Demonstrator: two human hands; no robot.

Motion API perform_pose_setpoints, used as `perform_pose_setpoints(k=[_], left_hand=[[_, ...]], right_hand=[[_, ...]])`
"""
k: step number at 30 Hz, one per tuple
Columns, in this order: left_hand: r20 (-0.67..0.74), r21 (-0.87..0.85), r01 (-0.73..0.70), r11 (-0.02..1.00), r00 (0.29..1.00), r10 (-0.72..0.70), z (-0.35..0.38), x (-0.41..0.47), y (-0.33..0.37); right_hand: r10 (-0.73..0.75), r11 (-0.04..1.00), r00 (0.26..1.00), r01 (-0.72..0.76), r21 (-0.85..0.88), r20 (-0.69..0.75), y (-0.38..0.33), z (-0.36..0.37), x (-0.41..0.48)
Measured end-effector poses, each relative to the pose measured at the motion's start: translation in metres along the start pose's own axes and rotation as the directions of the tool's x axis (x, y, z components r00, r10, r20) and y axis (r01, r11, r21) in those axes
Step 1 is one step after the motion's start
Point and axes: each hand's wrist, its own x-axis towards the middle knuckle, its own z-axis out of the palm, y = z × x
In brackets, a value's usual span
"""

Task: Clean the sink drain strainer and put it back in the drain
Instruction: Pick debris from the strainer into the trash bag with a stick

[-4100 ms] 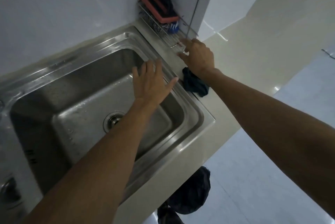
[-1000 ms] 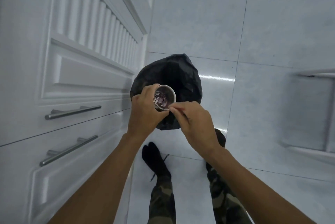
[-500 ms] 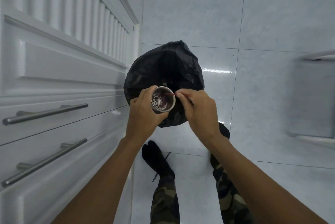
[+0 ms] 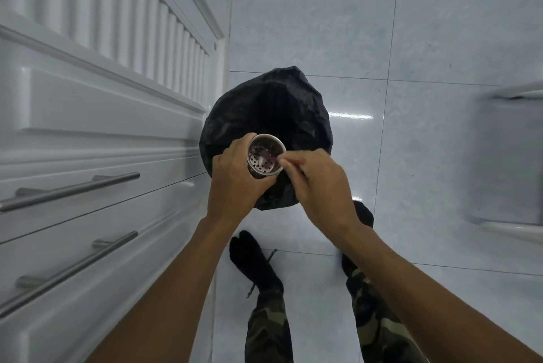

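The sink drain strainer [image 4: 266,158] is a small steel cup with a perforated bottom and dark purplish debris inside. My left hand [image 4: 233,179] is wrapped around its side, holding it tilted over the black rubbish bag [image 4: 266,110] on the floor. My right hand [image 4: 318,186] is at the cup's right rim, its fingertips pinched together at the rim. Whether they hold a bit of debris or a thin tool I cannot tell. The sink is out of view.
White cabinet drawers with steel bar handles [image 4: 70,190] run along the left. Glossy pale floor tiles [image 4: 411,157] lie ahead. My legs in camouflage trousers and dark socks [image 4: 255,268] stand just behind the bag. A white fixture [image 4: 511,157] is at the right edge.
Earlier both hands were at the sink; since then the strainer is held over the bag. In the last second my right fingertips have stayed picking at the cup's rim, and debris shows inside.
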Motion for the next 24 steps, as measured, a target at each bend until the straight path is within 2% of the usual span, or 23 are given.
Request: perform_pose_setpoints(k=[2,5,6,10,14,17,21,24], left_hand=[[0.0,-0.018,0.021,1.0,1.0,-0.021,-0.001,-0.001,-0.001],[0.008,-0.003,-0.026,1.0,1.0,0.026,0.001,-0.002,0.0],[0.006,0.009,-0.035,0.999,0.999,0.035,0.002,-0.001,0.0],[-0.002,0.045,-0.006,0.999,1.0,0.006,-0.002,0.003,-0.004],[-0.005,0.074,-0.039,0.996,0.999,0.04,-0.003,0.003,-0.006],[-0.004,0.091,-0.038,0.995,0.999,0.039,-0.003,0.003,-0.009],[-0.009,0.126,-0.07,0.99,0.997,0.071,-0.005,0.002,-0.016],[-0.014,0.132,-0.071,0.989,0.997,0.074,-0.004,0.001,-0.021]], right_hand=[[-0.047,0.999,0.998,0.047,0.005,0.03,-0.002,0.002,-0.004],[0.056,0.997,0.993,-0.051,0.052,-0.108,0.003,-0.003,0.011],[0.076,0.996,0.991,-0.07,0.058,-0.114,0.003,-0.003,0.015],[-0.023,1.0,0.998,0.022,0.019,0.051,-0.007,0.006,0.008],[0.011,0.997,0.998,-0.007,0.074,-0.059,-0.003,0.003,0.009],[-0.101,0.995,0.993,0.102,-0.017,0.059,-0.006,0.008,0.005],[-0.01,0.995,0.999,0.007,-0.098,-0.03,0.006,0.005,0.016],[-0.072,0.993,0.997,0.068,-0.092,-0.042,0.008,0.008,0.011]])
